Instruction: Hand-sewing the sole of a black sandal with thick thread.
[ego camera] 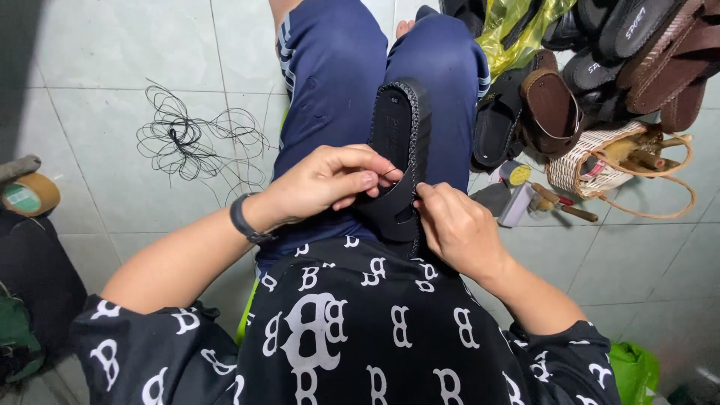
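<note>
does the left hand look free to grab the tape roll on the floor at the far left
Probably not right now: the left hand is pinching at the black sandal on the lap, and the tape roll lies well off to its side.

The black sandal [397, 161] has its near end hidden under both hands, the thread between the fingers [365, 178] is too fine to trace, and the pile of sandals [630, 45] is cut off by the top edge.

Light: bright, even, overhead | Shadows: soft, dark top-left corner | Glare: mild on floor tiles [112, 45] | Focus: sharp centre, edges bowed
</note>
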